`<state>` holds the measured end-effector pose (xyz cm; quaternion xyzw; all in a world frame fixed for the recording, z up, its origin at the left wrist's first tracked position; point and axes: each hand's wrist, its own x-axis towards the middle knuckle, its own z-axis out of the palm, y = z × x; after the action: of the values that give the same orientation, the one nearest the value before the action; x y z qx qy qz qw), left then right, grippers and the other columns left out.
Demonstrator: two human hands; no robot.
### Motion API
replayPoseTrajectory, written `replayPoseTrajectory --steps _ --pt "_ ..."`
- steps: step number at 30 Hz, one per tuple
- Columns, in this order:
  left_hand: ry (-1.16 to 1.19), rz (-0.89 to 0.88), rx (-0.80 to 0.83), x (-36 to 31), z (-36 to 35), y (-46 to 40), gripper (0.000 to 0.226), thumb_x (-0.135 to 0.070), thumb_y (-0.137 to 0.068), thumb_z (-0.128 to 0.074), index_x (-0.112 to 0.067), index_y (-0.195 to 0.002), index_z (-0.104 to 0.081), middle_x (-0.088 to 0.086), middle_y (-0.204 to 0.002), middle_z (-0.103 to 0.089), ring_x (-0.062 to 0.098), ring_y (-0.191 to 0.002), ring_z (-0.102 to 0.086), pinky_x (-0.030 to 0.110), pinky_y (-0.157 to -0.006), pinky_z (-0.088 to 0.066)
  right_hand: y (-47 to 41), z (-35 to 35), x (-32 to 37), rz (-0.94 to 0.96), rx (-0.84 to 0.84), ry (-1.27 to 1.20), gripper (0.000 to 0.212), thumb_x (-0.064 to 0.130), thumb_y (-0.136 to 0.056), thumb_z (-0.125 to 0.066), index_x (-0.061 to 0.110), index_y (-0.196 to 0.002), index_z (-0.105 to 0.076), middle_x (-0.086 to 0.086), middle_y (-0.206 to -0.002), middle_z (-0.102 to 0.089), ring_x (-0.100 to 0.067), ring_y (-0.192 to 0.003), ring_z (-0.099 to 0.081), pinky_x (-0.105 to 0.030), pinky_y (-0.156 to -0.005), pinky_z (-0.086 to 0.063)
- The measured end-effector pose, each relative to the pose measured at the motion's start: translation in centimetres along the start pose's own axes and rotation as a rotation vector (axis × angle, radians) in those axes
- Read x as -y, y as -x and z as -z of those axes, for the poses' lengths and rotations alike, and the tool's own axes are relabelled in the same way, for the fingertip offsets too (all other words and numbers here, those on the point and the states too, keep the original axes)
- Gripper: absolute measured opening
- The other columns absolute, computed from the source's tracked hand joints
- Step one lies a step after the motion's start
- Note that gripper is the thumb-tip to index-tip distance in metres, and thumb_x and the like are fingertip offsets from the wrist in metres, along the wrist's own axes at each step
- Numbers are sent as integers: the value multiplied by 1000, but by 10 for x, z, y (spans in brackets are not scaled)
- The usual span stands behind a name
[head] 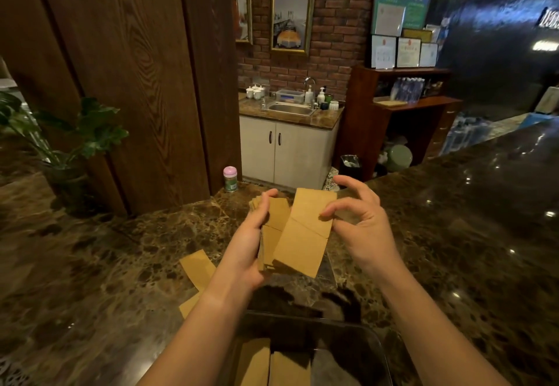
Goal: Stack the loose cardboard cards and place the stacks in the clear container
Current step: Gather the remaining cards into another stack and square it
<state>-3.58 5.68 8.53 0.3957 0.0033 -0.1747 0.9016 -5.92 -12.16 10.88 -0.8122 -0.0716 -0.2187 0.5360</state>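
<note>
My left hand (246, 243) is clenched round a stack of cards (273, 228), thumb across its top; my right hand (360, 222) has its fingers (331, 208) spread and curled, the forefinger and thumb pinching the edge of two loose cards (305, 228) fanned over that stack; below my wrists the clear container (379, 352) holds two card stacks (272, 364) side by side; more cards (198, 270) lie on the marble counter (106, 264) beside my left forearm.

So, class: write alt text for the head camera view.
Two bare hands hold a stack of cardboard cards above a marble counter: left hand gripping, right hand pinching the top card. Below, a clear container holds stacks; loose cards lie left.
</note>
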Motion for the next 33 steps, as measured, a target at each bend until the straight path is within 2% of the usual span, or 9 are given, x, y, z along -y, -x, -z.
replayPoseTrajectory --steps 7,12,14,17,19,21,27,30,33 --pt "-49 71 98 4 2 6 47 -21 -81 -67 -24 -128 -62 18 -125 -66 30 -95 -69 44 -80 -56 4 -23 -10 122 56 148 46 5 -82 -75 51 -82 -72 17 -147 -37 -5 -142 -14 -37 -115 -17" --pt "45 74 -60 9 32 15 52 -11 -82 -65 -26 -131 -58 24 -127 -64 38 -106 -67 50 -89 -52 10 -56 -11 203 485 584 52 12 -96 -57 61 -113 -63 24 -161 -7 -5 -146 13 -45 -118 1" --pt "96 63 -113 16 57 24 47 -10 -87 -62 -26 -131 -58 24 -126 -63 39 -100 -66 51 -86 -53 12 -69 -11 149 652 515 56 10 -96 -51 59 -123 -57 22 -161 -5 -4 -147 9 -45 -120 -1" --pt "225 -22 -219 15 112 40 48 -13 -88 -63 -27 -133 -54 22 -102 -67 36 -82 -66 53 -76 -56 11 -95 -16 -61 670 258 57 13 -98 -52 51 -139 -41 9 -156 -30 -12 -143 -28 -31 -113 -27" --pt "280 -101 -343 3 149 54 49 -15 -90 -60 -27 -136 -49 20 -94 -66 32 -74 -63 47 -68 -55 6 -114 -27 -176 722 322 54 23 -96 -60 41 -144 -41 3 -148 -46 -12 -125 -50 -26 -96 -40" --pt "279 -171 -453 -14 178 70 42 -17 -92 -56 -25 -133 -50 19 -91 -66 30 -69 -62 42 -63 -55 0 -138 -39 -232 865 483 64 30 -91 -67 33 -148 -39 -1 -148 -48 -15 -117 -56 -25 -88 -46" --pt "260 -256 -545 -38 225 96 51 -23 -89 -59 -26 -139 -46 19 -101 -63 30 -74 -61 40 -61 -57 -3 -231 -62 -243 1144 780 115 54 -65 -85 25 -155 -19 -9 -151 -37 -31 -137 -37 -46 -110 -38" --pt "267 -245 -541 -35 227 91 58 -23 -83 -62 -25 -139 -47 19 -100 -63 30 -72 -61 40 -61 -57 -6 -264 -62 -218 1142 967 130 60 -56 -87 21 -155 -13 -14 -152 -27 -37 -141 -24 -55 -112 -28" --pt "293 -227 -528 -32 224 82 56 -22 -83 -61 -26 -137 -48 19 -96 -65 30 -70 -61 39 -60 -56 -12 -288 -60 -299 1061 988 127 61 -56 -87 14 -153 -20 -16 -153 -29 -38 -142 -25 -54 -114 -24"
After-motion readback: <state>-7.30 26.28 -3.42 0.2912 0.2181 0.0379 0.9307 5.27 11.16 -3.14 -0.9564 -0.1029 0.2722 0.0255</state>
